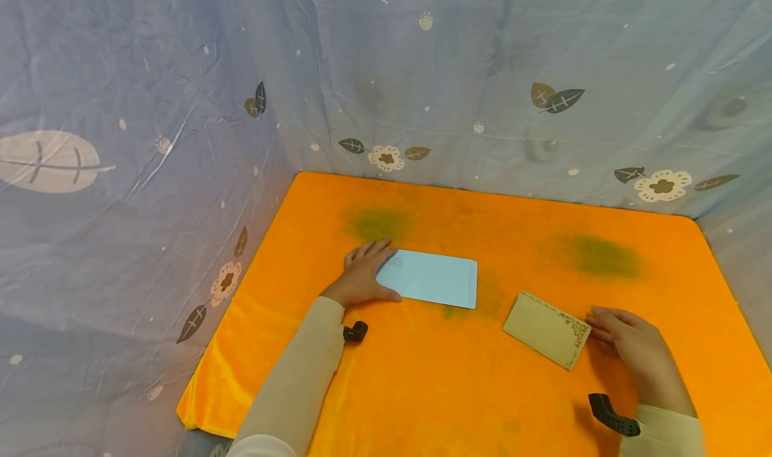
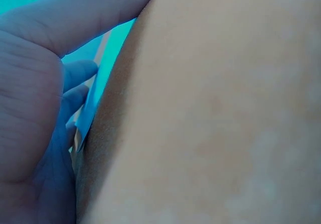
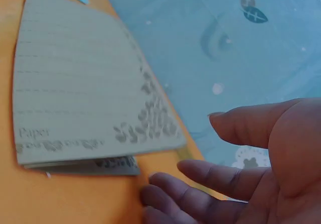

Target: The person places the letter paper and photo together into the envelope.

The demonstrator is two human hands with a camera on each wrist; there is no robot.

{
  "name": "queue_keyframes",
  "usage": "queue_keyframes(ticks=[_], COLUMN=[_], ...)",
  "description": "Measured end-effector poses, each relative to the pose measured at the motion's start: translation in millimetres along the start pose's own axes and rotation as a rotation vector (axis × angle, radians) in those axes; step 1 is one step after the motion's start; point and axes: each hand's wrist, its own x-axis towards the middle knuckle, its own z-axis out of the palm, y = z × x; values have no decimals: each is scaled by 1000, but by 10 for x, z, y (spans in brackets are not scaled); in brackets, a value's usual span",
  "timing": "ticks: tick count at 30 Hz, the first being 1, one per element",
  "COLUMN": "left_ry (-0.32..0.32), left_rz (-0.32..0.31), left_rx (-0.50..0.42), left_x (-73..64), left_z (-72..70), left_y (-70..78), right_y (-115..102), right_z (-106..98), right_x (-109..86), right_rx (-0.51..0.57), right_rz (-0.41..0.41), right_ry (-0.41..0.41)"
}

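A light blue envelope (image 1: pixel 434 278) with small print near its left end lies on the orange-covered table. My left hand (image 1: pixel 362 276) spans that end, thumb along the near edge and fingers at the far edge. In the left wrist view, the thumb reaches across above while a strip of blue envelope (image 2: pixel 103 91) shows beside the other fingers. A folded sheet of tan letter paper (image 1: pixel 545 331), lined and printed with a floral corner, lies to the right. My right hand (image 1: pixel 633 346) is beside its right corner, its thumb and fingers apart with nothing between them in the right wrist view.
An orange cloth (image 1: pixel 422 390) with dark greenish smudges covers the table. Blue-grey curtains (image 1: pixel 458 75) with leaf and flower prints hang along the back and sides. A black strap piece (image 1: pixel 356 332) sits at the left wrist, another (image 1: pixel 612 417) at the right.
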Motion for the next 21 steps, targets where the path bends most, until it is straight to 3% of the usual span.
queue_keyframes(ticks=[5,21], left_ry=[0,2], left_rz=[-2,-7], left_rx=[2,23], left_x=[10,17], left_z=[12,8], left_y=[-8,4], right_y=[6,32], right_z=[-42,41], right_x=[-49,-97], right_rx=[53,118], right_rz=[54,55], right_ry=[8,-37])
